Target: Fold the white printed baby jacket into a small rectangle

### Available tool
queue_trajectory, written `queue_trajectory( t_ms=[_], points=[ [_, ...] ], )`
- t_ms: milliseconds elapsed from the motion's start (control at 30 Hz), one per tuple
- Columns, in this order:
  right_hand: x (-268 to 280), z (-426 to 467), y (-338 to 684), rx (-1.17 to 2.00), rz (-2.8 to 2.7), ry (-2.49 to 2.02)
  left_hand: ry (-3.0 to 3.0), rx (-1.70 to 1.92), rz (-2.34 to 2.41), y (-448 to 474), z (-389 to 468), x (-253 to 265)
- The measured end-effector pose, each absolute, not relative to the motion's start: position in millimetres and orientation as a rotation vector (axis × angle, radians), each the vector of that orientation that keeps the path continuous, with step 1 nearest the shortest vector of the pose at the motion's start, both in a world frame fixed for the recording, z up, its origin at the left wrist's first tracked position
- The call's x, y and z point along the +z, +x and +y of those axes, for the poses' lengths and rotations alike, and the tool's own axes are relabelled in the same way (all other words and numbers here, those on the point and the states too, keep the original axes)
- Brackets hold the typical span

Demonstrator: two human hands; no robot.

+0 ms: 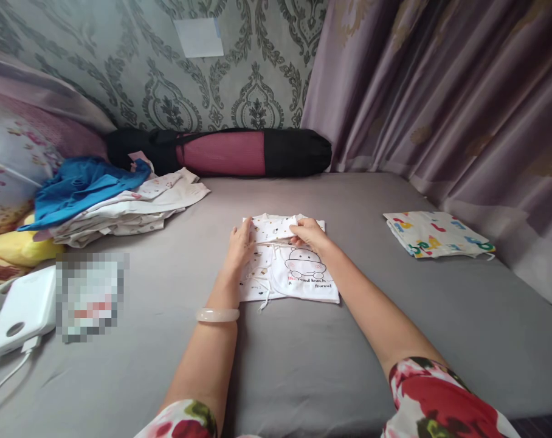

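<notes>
A small white baby shirt (285,277) with printed figures, lettering and tie strings lies flat on the grey bed sheet (294,359) in front of me. A folded strip of its cloth runs across the upper part, between my two hands. My left hand (242,242), with a pale bangle (217,314) on the forearm, grips the left end of this strip; its fingertips are partly hidden. At the other end, my right hand (309,233) pinches the cloth between thumb and fingers.
Folded clothes (121,210) with a blue garment (82,185) on top lie at the left. A folded colourful-print cloth (438,234) is at the right. A white device (23,310) with a cable sits front left. A black and maroon roll bag (221,152) lies along the wall.
</notes>
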State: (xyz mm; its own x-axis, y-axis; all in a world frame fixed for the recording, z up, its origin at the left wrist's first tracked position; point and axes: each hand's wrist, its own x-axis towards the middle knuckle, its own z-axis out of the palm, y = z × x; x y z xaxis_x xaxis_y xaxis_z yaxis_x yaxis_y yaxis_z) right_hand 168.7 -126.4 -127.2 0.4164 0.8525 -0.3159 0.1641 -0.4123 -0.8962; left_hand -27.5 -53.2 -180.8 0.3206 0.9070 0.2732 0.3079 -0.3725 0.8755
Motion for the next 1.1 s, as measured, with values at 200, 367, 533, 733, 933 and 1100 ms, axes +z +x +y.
queue_trajectory(
  t_ms=[200,367,533,733,933,1100],
  points=[
    [-125.6,-131.6,170.5,0.604,-1.273,-2.286,1.933,0.992,1.092,-25.2,-55.1,-180.4],
    [-118.2,-141.0,158.1,0.421,-1.402,-2.421,1.984,0.962,1.116,-24.6,-55.3,-182.2],
    [-113.9,-147.7,149.9,0.357,-1.418,-2.486,2.259,0.706,1.201,-26.6,-57.3,-174.7],
    [-113.2,-152.8,155.4,0.361,-1.512,-2.436,2.528,0.379,1.275,-26.9,-60.5,-153.7],
    [-123.0,-159.8,147.6,-0.029,-1.789,-2.21,2.709,0.394,1.197,-7.2,-71.0,-140.6],
    [-141.4,-163.1,140.5,0.085,-2.001,-2.094,2.828,0.369,1.146,9.7,-81.3,-152.2]
  ],
)
